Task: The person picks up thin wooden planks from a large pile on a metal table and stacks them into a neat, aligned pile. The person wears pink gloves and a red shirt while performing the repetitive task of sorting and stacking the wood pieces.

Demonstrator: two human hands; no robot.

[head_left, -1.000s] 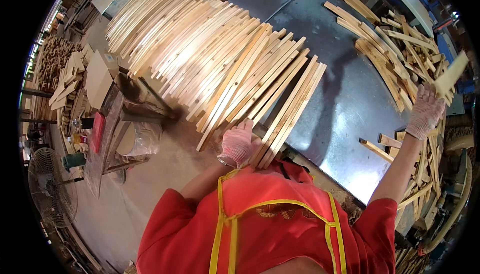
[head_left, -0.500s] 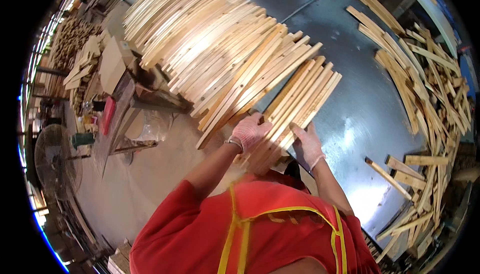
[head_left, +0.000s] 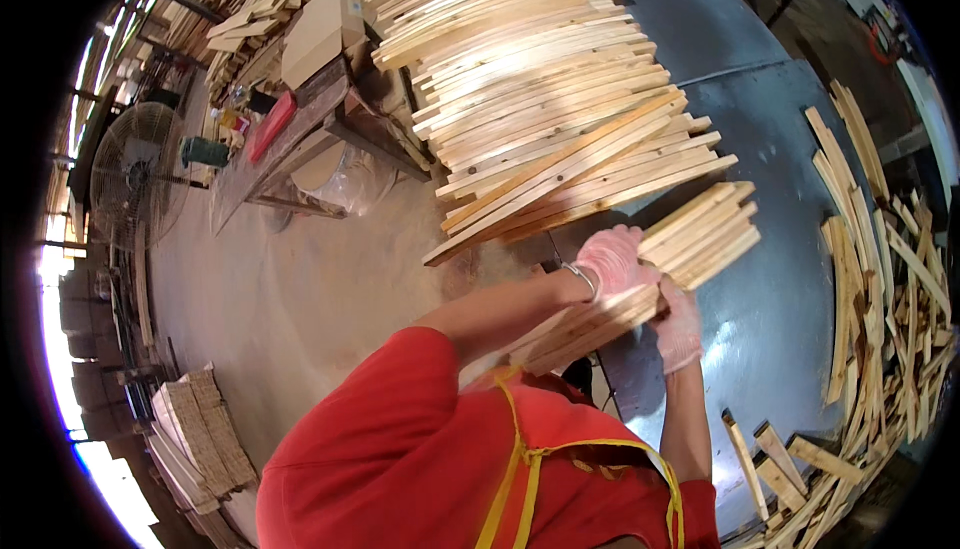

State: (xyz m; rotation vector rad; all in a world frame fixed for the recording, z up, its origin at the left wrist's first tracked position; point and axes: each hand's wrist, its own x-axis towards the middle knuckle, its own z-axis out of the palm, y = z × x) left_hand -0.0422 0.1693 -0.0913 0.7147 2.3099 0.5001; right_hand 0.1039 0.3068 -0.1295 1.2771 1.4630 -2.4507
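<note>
Fingers (head_left: 628, 241) clasp wooden strips (head_left: 700, 234) along opposite edges, bare tabletop (head_left: 785, 289) rightward.

1. A row of narrow pale wooden strips (head_left: 540, 69) lies along the left side of the wide grey metal table (head_left: 775, 319).
2. Nearer the camera, a bundle of straight pale wooden strips (head_left: 700, 234) lies between the pink-gloved left hand (head_left: 613, 261) and pink-gloved right hand (head_left: 680, 329).
3. A heap of long tan wooden offcuts (head_left: 890, 289) lies along the table's right side.
4. Left of the row stands a brown wooden bench (head_left: 310, 104), bearing a flat red object (head_left: 273, 127).
5. Further left is a round grey wire fan (head_left: 135, 169).
</note>
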